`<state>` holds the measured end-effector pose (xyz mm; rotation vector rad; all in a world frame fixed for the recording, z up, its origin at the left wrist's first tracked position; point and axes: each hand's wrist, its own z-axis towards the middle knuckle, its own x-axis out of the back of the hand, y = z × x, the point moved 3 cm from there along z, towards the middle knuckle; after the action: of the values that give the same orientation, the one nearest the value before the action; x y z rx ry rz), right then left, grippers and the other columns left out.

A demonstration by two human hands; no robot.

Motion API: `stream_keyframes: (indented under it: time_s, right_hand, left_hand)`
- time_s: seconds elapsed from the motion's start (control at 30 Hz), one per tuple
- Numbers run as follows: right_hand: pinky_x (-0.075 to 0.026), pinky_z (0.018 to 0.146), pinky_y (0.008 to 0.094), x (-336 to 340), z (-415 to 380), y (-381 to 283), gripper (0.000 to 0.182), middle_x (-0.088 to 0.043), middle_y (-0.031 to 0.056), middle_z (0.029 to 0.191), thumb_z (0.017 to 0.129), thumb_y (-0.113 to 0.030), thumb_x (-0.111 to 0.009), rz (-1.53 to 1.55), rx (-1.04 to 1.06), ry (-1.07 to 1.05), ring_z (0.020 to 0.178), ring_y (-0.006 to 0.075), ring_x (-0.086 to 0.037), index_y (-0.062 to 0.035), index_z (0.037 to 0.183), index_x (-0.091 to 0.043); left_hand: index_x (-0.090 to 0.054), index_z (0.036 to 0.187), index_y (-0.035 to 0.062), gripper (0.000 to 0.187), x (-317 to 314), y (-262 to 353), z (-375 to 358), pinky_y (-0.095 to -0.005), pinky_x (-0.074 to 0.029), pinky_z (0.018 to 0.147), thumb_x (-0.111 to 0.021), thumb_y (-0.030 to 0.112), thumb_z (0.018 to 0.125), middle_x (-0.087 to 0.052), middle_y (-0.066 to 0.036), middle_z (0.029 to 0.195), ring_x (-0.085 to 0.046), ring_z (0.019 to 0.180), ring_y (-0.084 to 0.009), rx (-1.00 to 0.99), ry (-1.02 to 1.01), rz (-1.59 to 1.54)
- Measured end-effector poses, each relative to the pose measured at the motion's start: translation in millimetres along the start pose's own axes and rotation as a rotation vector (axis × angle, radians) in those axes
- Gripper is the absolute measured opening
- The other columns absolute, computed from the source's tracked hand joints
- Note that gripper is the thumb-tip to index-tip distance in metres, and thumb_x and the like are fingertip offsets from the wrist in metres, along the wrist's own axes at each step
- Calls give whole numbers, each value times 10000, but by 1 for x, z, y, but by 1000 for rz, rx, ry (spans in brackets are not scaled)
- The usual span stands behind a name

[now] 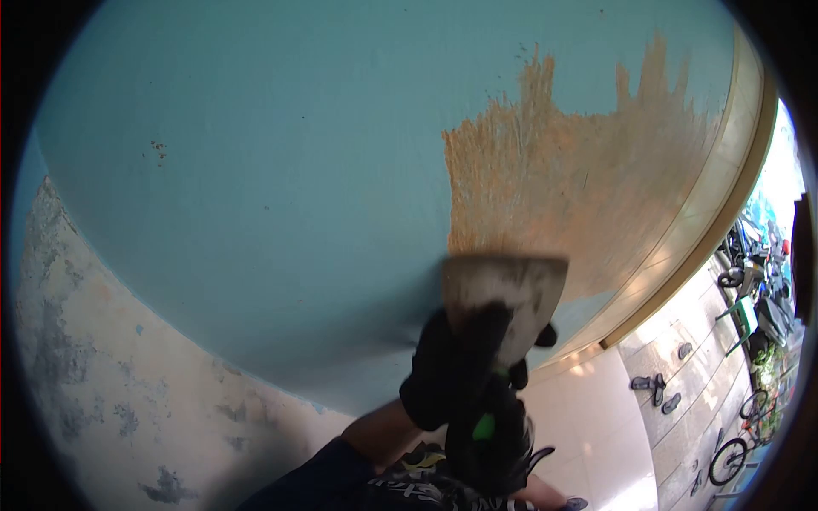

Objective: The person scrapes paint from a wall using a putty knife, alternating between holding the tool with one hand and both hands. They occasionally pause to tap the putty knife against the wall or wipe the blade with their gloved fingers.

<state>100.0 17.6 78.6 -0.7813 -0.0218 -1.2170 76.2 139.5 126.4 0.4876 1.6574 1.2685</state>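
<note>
Both my hands wear black gloves and are closed on one wide-bladed scraper, held upright against a blue-green painted wall. My left hand is higher, with fingers lying over the back of the blade. Lower down, my right hand, with a green patch on its glove, wraps round the handle, which is mostly hidden. The blade's top edge, slightly blurred, meets the lower part of a scraped patch, where orange-brown and greyish surface shows with ragged upper edges.
Mottled whitish wall lies at the lower left. A tan tiled edge borders the painted wall on the right. Beyond are paving with sandals, a green chair, parked motorbikes and a bicycle.
</note>
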Motion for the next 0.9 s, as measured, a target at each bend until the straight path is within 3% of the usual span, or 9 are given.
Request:
stream_keyframes:
  time_s: [0.1, 0.2, 0.4, 0.67, 0.83, 0.9]
  right_hand:
    - [-551, 608, 397, 10, 28, -8, 649, -699, 177, 945, 770, -71, -771, 104, 122, 36, 704, 325, -699, 57, 1345, -501]
    - [-531, 681, 402, 19, -3, 7, 682, -651, 161, 959, 791, -67, -733, 157, 42, -79, 777, 307, -676, 77, 1392, -443]
    - [-512, 637, 370, 17, -40, 16, 725, -636, 117, 887, 793, -52, -735, 90, -24, -158, 736, 259, -660, 71, 1423, -398]
    - [-514, 633, 381, 15, -40, 15, 733, -622, 99, 852, 792, -67, -758, 167, -112, -166, 739, 263, -664, 44, 1423, -403]
    - [-522, 643, 398, 0, -71, 33, 701, -638, 130, 889, 792, -55, -742, 95, -86, -140, 743, 290, -668, 48, 1406, -420]
    - [-529, 783, 355, -30, -151, 91, 523, -698, 107, 1024, 736, -65, -772, -150, -497, -24, 880, 256, -686, -79, 1238, -627]
  left_hand:
    - [-609, 1131, 6, 425, -16, 33, 3, -274, -521, 553, -560, 415, 1028, -719, -88, 934, -632, 631, -117, -203, -98, -22]
    - [-638, 1107, 15, 452, -20, 8, -4, -264, -518, 563, -542, 450, 1030, -710, -75, 866, -628, 621, -113, -88, -40, -49]
    - [-662, 1102, -5, 570, 0, -43, -9, -269, -531, 582, -490, 534, 1028, -692, -58, 798, -636, 632, -108, -24, -45, -50]
    - [-602, 1162, -21, 525, -1, -40, -9, -284, -559, 586, -501, 479, 1038, -717, -103, 974, -653, 673, -131, -20, -26, -87]
    - [-594, 1169, -22, 505, 2, -42, -7, -289, -565, 584, -496, 458, 1044, -721, -107, 986, -653, 661, -136, -12, -39, -79]
    - [-595, 1172, -19, 501, 5, -40, -5, -289, -565, 583, -496, 455, 1045, -722, -107, 990, -652, 653, -136, -17, -58, -81]
